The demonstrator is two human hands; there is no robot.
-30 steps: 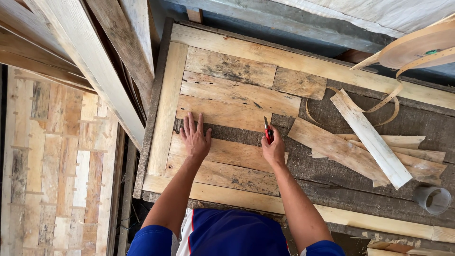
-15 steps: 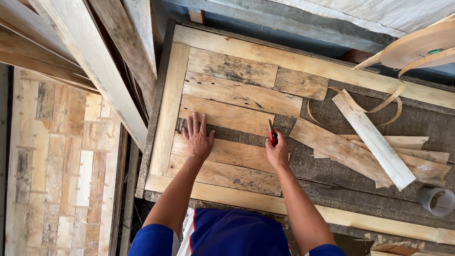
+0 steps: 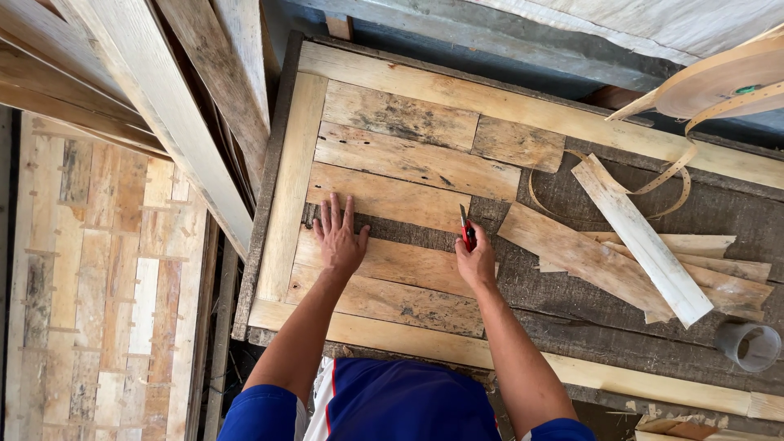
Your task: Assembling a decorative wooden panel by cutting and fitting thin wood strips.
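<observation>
Left hand [image 3: 339, 237] lies flat, fingers spread, pressing a plank [image 3: 384, 261] on the desk [image 3: 572, 294]. Right hand [image 3: 476, 263] is closed around a red cutter [image 3: 465, 229], blade pointing away at the plank's end. Loose offcuts [image 3: 588, 257] lie just right of that hand, a grey cup [image 3: 751, 345] beyond.

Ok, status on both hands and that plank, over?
Left hand flat on pale wooden plank. Right hand grips red utility knife at plank's right end. Loose wood offcuts lie right, apart from hands.
</observation>
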